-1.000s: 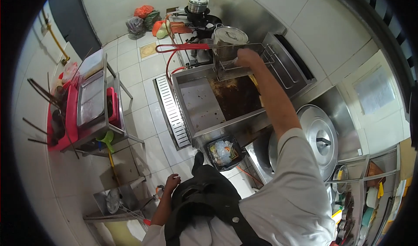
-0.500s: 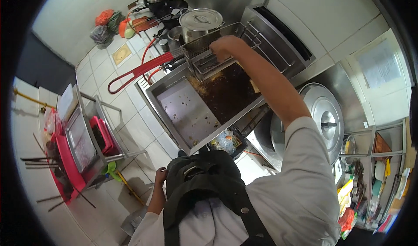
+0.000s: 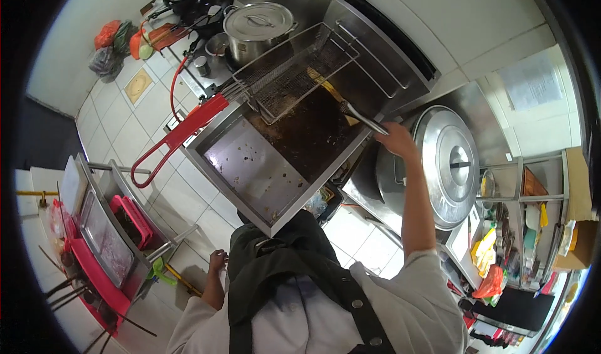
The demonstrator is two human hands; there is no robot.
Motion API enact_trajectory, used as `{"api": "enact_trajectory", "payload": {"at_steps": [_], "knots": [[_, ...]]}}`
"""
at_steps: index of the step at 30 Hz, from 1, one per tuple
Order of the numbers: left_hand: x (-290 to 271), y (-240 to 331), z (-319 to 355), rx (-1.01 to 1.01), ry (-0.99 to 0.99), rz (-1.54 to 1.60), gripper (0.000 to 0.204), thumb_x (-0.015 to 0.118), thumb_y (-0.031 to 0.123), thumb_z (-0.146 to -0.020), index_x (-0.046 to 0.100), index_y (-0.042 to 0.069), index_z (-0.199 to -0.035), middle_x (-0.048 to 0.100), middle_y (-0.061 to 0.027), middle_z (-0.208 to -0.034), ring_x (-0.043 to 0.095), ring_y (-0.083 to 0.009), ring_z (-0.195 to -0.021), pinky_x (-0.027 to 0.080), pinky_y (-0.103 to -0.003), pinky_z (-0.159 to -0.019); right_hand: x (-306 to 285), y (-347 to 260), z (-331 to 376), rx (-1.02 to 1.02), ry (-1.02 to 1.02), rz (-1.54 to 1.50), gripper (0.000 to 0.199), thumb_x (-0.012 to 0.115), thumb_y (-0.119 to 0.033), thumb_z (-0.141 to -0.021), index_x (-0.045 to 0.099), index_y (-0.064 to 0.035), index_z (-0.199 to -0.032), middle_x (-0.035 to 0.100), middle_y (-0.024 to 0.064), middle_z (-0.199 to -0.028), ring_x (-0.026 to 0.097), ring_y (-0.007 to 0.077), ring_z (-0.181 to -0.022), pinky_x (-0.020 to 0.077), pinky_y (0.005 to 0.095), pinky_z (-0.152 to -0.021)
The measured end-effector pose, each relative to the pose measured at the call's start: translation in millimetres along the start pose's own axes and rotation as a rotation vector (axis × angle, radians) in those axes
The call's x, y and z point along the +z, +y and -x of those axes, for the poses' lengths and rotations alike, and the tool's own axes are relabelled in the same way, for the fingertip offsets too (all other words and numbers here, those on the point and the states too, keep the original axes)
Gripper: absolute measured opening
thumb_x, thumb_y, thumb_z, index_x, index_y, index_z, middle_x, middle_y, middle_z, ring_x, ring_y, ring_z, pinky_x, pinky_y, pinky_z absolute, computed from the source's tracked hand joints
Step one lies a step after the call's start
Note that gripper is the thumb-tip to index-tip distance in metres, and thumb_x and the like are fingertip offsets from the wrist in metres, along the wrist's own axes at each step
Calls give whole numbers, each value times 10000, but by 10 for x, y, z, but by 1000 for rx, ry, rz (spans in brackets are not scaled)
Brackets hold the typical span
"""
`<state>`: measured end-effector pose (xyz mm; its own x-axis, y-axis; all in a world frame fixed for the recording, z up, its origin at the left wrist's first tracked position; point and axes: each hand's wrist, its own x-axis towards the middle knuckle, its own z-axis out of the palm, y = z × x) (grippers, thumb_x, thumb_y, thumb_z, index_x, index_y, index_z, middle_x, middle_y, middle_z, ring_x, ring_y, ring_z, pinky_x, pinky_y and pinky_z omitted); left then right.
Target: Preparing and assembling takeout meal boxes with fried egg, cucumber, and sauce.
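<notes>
My right hand (image 3: 395,140) is closed around a metal-handled utensil (image 3: 364,117) at the right edge of the steel fryer (image 3: 235,211). The utensil's dark end reaches over the brown oil (image 3: 307,130), beside a yellowish strip (image 3: 325,86) that I cannot identify. A wire fryer basket (image 3: 294,78) with a red handle (image 3: 175,138) rests across the fryer's far part, apart from my right hand. Pale crumbs lie on the fryer's metal tray section at the left. Low beside my dark apron, my left hand (image 3: 217,260) hangs with fingers curled and nothing visible in them.
A lidded steel pot (image 3: 260,31) stands behind the fryer, near a black wok (image 3: 210,10). To the right is a large lidded pot (image 3: 447,166). A metal cart with a tray (image 3: 106,229) and pink bins stands at the left. Shelves (image 3: 526,197) with supplies line the right.
My right hand has come back from the basket's far side to the fryer's right edge, and now grips the utensil. My left hand still hangs at my side. The whole view has shifted slightly.
</notes>
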<state>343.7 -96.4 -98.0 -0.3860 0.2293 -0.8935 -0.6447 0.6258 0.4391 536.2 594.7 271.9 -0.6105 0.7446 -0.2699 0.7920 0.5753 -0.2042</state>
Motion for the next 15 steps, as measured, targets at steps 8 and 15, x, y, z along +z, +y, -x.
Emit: {"api": "enact_trajectory", "payload": {"at_steps": [8, 15], "knots": [[-9, 647, 267, 59, 127, 55, 349, 547, 168, -897, 504, 30, -1214, 623, -79, -873, 605, -147, -668, 397, -245, -474, 670, -374, -577, 190, -112, 283, 407, 643, -299, -768, 633, -19, -1062, 642, 213, -1057, 614, 369, -1015, 501, 446, -873], [-47, 275, 283, 26, 118, 117, 348, 553, 134, -878, 508, 9, -1200, 637, -106, -869, 622, -156, -647, 412, -259, -453, 591, -536, -415, 121, -235, 248, 447, 661, -326, -750, 624, 3, -1050, 633, 219, -1072, 610, 380, -1015, 496, 436, -870]]}}
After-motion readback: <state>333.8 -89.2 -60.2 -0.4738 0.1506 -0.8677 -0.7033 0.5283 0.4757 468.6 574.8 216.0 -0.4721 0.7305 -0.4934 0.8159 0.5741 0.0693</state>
